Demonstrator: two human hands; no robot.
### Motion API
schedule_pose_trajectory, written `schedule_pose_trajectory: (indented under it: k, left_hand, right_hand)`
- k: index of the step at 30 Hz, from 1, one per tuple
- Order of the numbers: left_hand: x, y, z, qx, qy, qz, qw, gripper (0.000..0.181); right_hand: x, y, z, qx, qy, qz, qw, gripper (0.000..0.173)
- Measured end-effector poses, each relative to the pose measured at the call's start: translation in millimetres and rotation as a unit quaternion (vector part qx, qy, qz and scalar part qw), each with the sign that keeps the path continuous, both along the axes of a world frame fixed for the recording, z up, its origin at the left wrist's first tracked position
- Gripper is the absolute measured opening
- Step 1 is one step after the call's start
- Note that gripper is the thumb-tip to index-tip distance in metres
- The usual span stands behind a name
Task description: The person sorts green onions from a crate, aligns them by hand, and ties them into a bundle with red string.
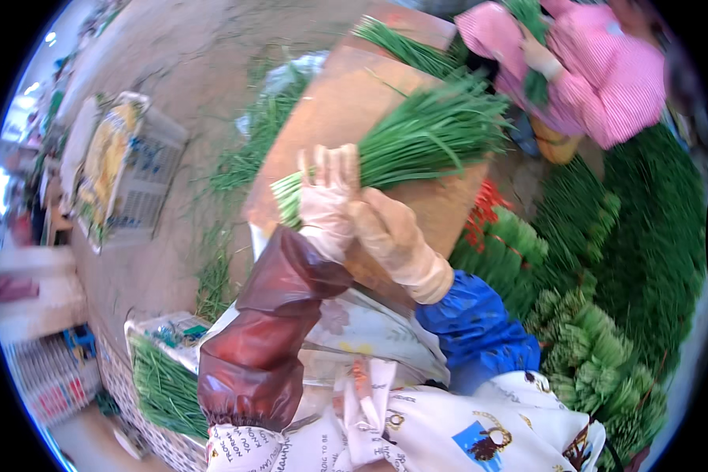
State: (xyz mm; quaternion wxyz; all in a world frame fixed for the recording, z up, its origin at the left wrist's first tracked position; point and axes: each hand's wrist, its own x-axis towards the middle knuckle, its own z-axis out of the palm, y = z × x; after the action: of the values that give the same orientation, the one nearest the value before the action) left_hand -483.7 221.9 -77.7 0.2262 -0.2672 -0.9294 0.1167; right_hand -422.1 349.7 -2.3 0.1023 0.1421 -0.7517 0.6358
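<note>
A bunch of long green leafy stalks, like garlic chives [430,138], lies across a brown board [307,130] before me. My left hand [330,197], in a pale glove, is closed round the bunch near its light cut ends. Against its right side rests my right hand [389,239], also gloved, its fingers bent; whether it holds anything is hidden. Red ties [487,206] hang at the board's right edge. Another bunch of the greens [407,50] lies at the board's far end.
At the upper right a co-worker in a pink striped top [602,76] holds greens. Tied bunches [590,348] are piled on the right. Loose greens [265,130] litter the floor at left, near a white plastic crate [147,171]. A basket of greens [168,383] stands at lower left.
</note>
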Motion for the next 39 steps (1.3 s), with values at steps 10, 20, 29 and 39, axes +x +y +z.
schedule_pose_trajectory:
  k: [10,20,29,39]
  left_hand:
    - [-4,14,29,0.039,-0.217,0.054,0.974,0.11]
    - [3,3,90,0.098,-0.433,-0.044,0.895,0.103]
    - [92,71,61,0.178,-0.414,-0.06,0.891,0.106]
    - [86,105,96,0.38,-0.389,-0.3,0.784,0.079]
  right_hand:
    - [39,11,-68,0.176,-0.043,0.053,0.982,0.02]
    - [55,125,-81,-0.1,-0.502,0.153,0.845,0.042]
    - [64,117,-59,-0.478,-0.394,0.063,0.783,0.051]
    - [127,307,-85,-0.237,-0.274,-0.206,0.909,0.046]
